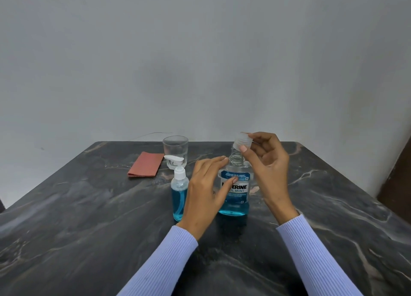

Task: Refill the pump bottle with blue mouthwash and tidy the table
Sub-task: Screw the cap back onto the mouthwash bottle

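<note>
Right hand: the right hand (270, 169) is raised above the mouthwash bottle (235, 187) and pinches a clear cap (243, 141) between thumb and forefinger; the other fingers curl loosely behind, holding nothing.
Clear cap: tilted, just above and slightly right of the bottle's threaded neck, which stands open; whether the cap's lower edge touches the neck is hard to tell from this angle.
Left hand: the left hand (208, 190) lies against the bottle's left side, fingers fairly straight and close together, with fingertips on the shoulder and the blue label (the thumb crosses part of the printed name). It steadies rather than wraps the bottle.
Mouthwash bottle: upright near the middle of the table (89, 229), blue liquid only in its lower part, clear above.
Pump bottle: the pump bottle (179, 190) stands upright just left of the left hand, white pump head fitted, blue liquid filling most of the body.
Glass: a clear glass (175, 150) stands behind the pump bottle, near the table's far edge.
Cloth: a folded reddish cloth (145, 164) lies flat to the left of the glass.
Sleeves: both forearms wear ribbed lilac sleeves (311, 251).
</note>
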A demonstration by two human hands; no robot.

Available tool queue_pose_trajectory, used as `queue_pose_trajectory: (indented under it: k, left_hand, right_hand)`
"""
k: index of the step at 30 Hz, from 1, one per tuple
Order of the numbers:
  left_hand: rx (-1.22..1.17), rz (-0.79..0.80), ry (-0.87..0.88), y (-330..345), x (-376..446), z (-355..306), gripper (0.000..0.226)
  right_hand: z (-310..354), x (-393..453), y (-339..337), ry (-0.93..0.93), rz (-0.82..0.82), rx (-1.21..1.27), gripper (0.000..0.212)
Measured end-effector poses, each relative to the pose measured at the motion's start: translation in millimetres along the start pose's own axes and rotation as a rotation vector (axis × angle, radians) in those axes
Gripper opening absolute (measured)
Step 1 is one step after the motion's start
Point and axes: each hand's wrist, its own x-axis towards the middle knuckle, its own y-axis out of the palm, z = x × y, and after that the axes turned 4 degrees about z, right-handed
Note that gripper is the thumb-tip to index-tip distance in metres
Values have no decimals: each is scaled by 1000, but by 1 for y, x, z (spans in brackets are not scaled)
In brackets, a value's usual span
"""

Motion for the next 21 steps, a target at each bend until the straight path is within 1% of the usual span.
queue_pose_trajectory:
  k: [17,21]
  left_hand:
    - [-1,-23,3,1,0,0,45]
    - [4,-29,9,1,-1,0,44]
  right_hand:
    - [-2,-1,0,-64,24,-101,33]
    - [-1,-1,-1,-71,6,-176,42]
